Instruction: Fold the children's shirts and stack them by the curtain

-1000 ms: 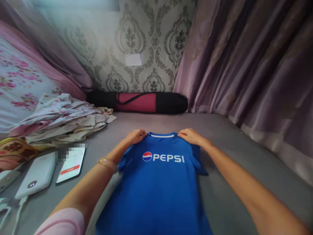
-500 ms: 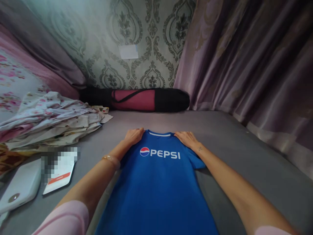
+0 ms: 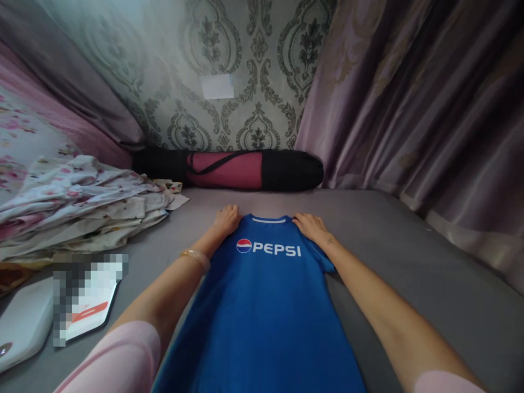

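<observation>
Presently, a blue T-shirt [image 3: 262, 311] lies spread on the grey bed sheet [image 3: 393, 245], its collar pointing to the wall [image 3: 262, 43] and its lower part running out of the view. At one shoulder, beside the collar, is the left hand [image 3: 228, 219], with fingers bent and close together; at the other shoulder, the right hand [image 3: 310, 226] has its fingers slightly bent over the edge. Whether either hand pinches the cloth, I cannot tell. A bracelet [image 3: 196, 258] is around the left wrist. Left of this arm are a phone [image 3: 92, 314], partly blurred, a white device [image 3: 25, 322] and crumpled clothes [image 3: 98, 199]. Farther, a black and red long bag [image 3: 229, 169] lies along the wall, near the purple curtain [image 3: 360, 109].
</observation>
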{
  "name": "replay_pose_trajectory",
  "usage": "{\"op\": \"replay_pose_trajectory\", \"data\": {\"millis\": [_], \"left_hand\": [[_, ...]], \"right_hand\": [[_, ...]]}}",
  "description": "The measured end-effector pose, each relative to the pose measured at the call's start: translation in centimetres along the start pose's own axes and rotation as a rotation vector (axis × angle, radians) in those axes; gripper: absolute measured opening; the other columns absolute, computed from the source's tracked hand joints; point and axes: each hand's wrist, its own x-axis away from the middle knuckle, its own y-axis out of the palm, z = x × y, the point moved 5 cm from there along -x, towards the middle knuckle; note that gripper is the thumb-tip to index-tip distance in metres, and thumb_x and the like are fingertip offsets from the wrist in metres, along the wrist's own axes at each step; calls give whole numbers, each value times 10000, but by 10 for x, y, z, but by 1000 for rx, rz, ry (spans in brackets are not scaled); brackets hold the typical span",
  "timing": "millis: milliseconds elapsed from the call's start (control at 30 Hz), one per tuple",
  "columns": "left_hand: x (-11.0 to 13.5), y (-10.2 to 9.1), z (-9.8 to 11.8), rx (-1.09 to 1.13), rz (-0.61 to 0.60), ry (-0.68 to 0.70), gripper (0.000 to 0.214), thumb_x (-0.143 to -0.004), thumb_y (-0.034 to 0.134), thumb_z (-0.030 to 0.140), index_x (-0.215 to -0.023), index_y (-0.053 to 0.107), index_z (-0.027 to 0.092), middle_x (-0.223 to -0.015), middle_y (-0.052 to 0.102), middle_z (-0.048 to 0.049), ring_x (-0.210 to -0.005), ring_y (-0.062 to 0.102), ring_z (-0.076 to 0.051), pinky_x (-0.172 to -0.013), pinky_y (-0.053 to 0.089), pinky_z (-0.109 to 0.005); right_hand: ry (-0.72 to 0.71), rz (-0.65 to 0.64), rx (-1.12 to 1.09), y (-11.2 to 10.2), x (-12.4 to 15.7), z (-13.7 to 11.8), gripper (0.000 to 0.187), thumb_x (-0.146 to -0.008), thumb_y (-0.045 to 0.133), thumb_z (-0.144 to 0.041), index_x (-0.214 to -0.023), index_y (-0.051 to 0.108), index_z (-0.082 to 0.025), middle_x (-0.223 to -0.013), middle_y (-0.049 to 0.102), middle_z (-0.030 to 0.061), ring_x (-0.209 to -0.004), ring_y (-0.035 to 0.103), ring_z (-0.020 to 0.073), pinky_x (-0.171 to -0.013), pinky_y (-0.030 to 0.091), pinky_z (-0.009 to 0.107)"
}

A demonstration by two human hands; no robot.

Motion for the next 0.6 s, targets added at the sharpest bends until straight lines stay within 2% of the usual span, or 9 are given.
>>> {"op": "replay_pose_trajectory", "data": {"millis": [67,167,267,400,500,600], "left_hand": [[6,-3,6,17,73,21,315,-962,337,327,-1123,532,138,-1171,582,-183,-1118,541,-295,-899,408,-397],[16,2,22,115,125,152,353,-976,302,324,-1167,540,146,-1205,579,-161,-1137,542,-256,-962,399,-364],[22,20,35,185,109,240,477,-986,269,397,-1317,465,114,-1391,481,-174,-1287,450,-253,-1077,327,-359],[22,43,37,163,86,203,563,-989,237,411,-1430,356,82,-1507,344,-165,-1403,296,-270,-1151,226,-418],[21,48,36,150,77,201,577,-987,236,414,-1438,354,74,-1512,339,-155,-1405,295,-264,-1154,223,-407],[20,46,35,149,84,191,573,-984,237,418,-1433,368,87,-1507,349,-151,-1400,307,-261,-1150,231,-408]], "right_hand": [[8,12,-72,0,-2,0,371,-1002,303,-363,-1170,602,-222,-1184,626,100,-1079,580,244,-823,427,315],[-8,34,-152,0,-4,-6,359,-993,340,-368,-1175,601,-203,-1211,597,106,-1129,541,236,-872,410,300],[37,58,-202,3,-6,-14,329,-981,379,-371,-1152,593,-189,-1199,596,115,-1128,537,245,-890,402,310],[134,58,-309,8,-8,-14,295,-974,406,-347,-1162,566,-185,-1210,602,124,-1141,534,240,-916,381,310],[151,-9,-362,5,-10,2,344,-973,382,-423,-1044,627,-193,-1127,656,105,-1064,585,229,-874,402,288],[233,-100,-422,1,-3,37,527,-970,297,-516,-803,664,-177,-888,697,110,-900,641,236,-769,438,288]]}}
